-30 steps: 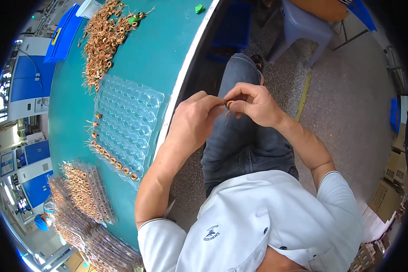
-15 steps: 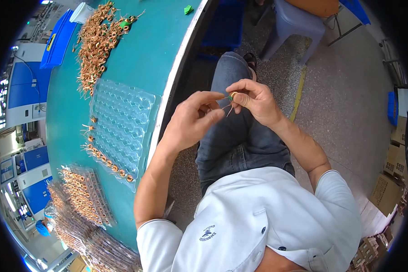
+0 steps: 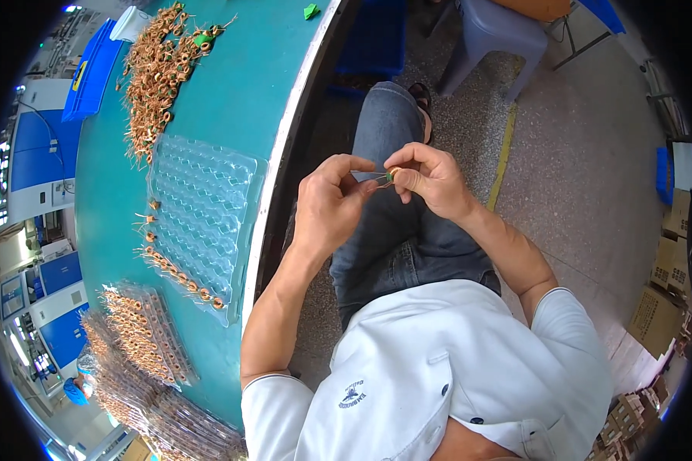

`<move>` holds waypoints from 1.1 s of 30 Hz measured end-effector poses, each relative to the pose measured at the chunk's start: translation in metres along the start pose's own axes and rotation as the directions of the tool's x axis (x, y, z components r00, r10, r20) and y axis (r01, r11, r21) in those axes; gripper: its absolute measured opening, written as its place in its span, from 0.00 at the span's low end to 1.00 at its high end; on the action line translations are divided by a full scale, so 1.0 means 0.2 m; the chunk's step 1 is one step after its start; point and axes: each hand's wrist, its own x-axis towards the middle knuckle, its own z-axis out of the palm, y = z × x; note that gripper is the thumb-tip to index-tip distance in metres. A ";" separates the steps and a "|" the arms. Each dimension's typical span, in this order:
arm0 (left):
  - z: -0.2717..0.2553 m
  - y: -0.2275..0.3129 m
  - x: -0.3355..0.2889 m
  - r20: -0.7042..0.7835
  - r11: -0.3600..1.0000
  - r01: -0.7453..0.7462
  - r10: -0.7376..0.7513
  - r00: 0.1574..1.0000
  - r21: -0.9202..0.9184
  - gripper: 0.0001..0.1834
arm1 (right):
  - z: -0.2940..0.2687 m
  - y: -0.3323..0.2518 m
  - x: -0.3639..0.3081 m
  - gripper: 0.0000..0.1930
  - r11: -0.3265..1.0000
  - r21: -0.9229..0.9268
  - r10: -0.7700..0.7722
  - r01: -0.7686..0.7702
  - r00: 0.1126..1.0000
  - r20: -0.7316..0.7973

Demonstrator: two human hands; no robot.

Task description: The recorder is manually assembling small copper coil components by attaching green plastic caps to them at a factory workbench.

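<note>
Now that the left hand [image 3: 327, 201] has backed off the coil [image 3: 394, 173], right of the tray [image 3: 200, 207], leads [image 3: 380, 184] show; right hand [image 3: 437, 183], fingers pinching coil; left fingers' hold unclear.

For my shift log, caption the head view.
Right hand holds a coil, left hand at its wires, beside a green table.

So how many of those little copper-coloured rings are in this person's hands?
1 that I can see: a small ring pinched in the right hand, with the left hand just beside it. Any tucked behind the fingers would be hidden.
</note>
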 end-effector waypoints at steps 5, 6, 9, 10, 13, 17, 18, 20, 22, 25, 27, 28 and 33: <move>-0.02 0.02 0.01 0.014 0.998 -0.013 0.012 1.000 0.055 0.20 | 0.00 0.00 -0.01 0.12 0.998 -0.043 0.040 -0.041 0.999 -0.020; -0.01 0.01 0.00 0.020 0.998 -0.015 0.014 1.000 0.055 0.20 | 0.00 -0.01 -0.01 0.12 0.998 -0.043 0.040 -0.042 0.999 -0.026; 0.01 -0.02 -0.02 -0.149 0.932 -0.288 0.324 0.934 0.220 0.22 | -0.01 -0.04 -0.02 0.13 0.994 -0.108 0.028 -0.030 0.999 -0.023; 0.02 -0.04 -0.02 -0.144 0.933 -0.288 0.322 0.936 0.218 0.22 | 0.00 -0.06 -0.02 0.13 0.986 -0.166 0.024 -0.027 0.999 -0.023; 0.04 -0.08 -0.03 -0.163 0.912 -0.372 0.399 0.903 0.173 0.16 | 0.00 -0.05 -0.02 0.14 0.964 -0.265 -0.005 -0.001 1.000 -0.022; 0.07 -0.09 -0.05 -0.209 0.932 -0.354 0.362 0.908 0.073 0.12 | 0.01 -0.03 -0.03 0.16 0.948 -0.311 -0.076 0.068 0.997 -0.014; 0.07 -0.10 -0.05 -0.217 0.934 -0.350 0.356 0.909 0.066 0.12 | 0.00 -0.03 -0.03 0.16 0.948 -0.310 -0.075 0.067 0.997 -0.015; 0.07 -0.10 -0.04 -0.222 0.911 -0.403 0.413 0.883 0.088 0.11 | 0.00 -0.04 -0.03 0.16 0.903 -0.421 -0.071 0.086 0.996 0.052; 0.07 -0.11 -0.04 -0.225 0.883 -0.457 0.470 0.854 0.110 0.11 | 0.00 -0.03 -0.03 0.17 0.884 -0.451 -0.103 0.123 0.992 0.068; 0.07 -0.12 -0.05 -0.133 0.897 -0.439 0.441 0.888 0.047 0.07 | 0.01 0.00 -0.03 0.17 0.836 -0.498 -0.210 0.231 0.973 0.099; 0.10 -0.11 -0.07 -0.153 0.929 -0.121 0.071 0.986 -0.349 0.04 | 0.02 0.01 -0.03 0.16 0.804 -0.514 -0.283 0.300 0.952 0.113; 0.12 -0.10 -0.07 -0.105 0.848 0.044 -0.117 0.988 -0.528 0.03 | 0.03 0.00 -0.03 0.15 0.804 -0.518 -0.286 0.291 0.954 0.091; 0.14 -0.11 -0.06 -0.104 0.789 0.062 -0.158 0.982 -0.611 0.07 | 0.05 0.01 -0.04 0.13 0.840 -0.494 -0.249 0.224 0.968 0.016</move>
